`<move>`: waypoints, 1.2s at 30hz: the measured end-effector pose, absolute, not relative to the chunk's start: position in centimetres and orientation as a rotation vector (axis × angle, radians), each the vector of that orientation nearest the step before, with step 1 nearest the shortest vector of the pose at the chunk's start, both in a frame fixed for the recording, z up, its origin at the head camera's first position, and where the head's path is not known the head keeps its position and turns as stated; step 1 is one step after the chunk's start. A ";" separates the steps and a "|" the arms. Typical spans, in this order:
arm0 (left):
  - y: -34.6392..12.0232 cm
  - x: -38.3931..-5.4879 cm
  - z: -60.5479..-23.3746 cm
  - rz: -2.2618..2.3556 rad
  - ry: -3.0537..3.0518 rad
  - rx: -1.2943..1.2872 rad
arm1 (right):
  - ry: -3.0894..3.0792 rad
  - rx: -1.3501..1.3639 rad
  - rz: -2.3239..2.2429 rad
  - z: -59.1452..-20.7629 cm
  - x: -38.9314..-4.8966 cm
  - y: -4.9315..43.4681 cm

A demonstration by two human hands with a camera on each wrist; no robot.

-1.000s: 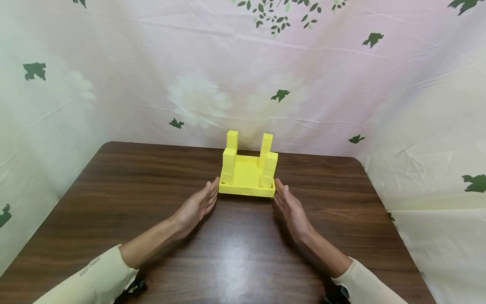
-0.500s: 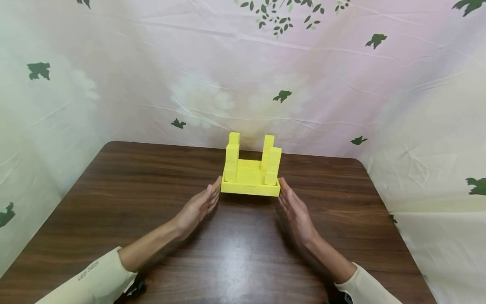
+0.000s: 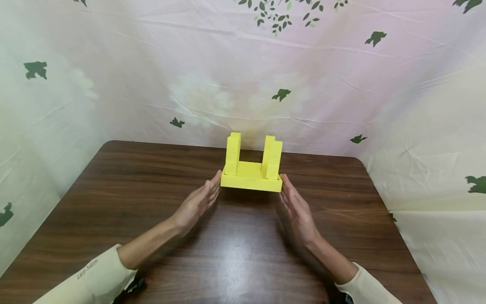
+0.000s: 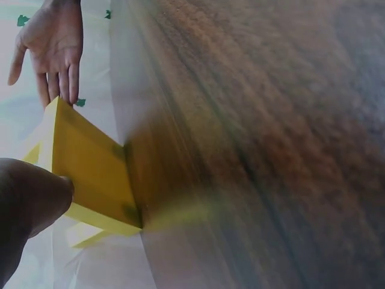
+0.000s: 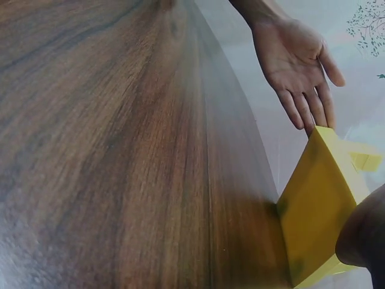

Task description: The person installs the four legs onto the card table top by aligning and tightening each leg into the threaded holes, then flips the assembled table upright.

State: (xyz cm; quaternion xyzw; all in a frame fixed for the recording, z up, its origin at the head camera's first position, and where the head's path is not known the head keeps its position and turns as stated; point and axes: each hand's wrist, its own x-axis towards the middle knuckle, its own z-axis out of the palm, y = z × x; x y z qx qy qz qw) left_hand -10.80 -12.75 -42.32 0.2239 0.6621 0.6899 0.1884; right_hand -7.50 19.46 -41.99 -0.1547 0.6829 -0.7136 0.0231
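A yellow rectangular tray with a low rim carries several upright block posts, such as the left one and the right one. Its near edge is lifted off the table, so the whole piece tilts back. Both wrist views show its flat underside, with the far edge down at the tabletop. My left hand presses its straight fingertips against the tray's left side. Opposite, my right hand touches the right side in the same way. The rear posts are partly hidden behind the front ones.
The brown wooden table reaches back to a pale cloth backdrop printed with leaves and bird shapes. Cloth also hangs along the left and right sides. The tray is near the table's far edge.
The tray's near edge has risen and the piece has tipped backward, so the front posts cover more of the rear ones. Both hands have moved slightly up with it.
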 end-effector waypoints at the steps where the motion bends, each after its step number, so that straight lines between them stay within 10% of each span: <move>1: -12.8 -10.8 -42.3 1.940 1.864 0.638 | 2.114 -0.478 -2.213 -41.9 -7.5 19.5; 36: -12.5 -11.6 -40.1 2.019 1.905 0.718 | 2.107 -0.619 -2.296 -40.6 -8.9 19.0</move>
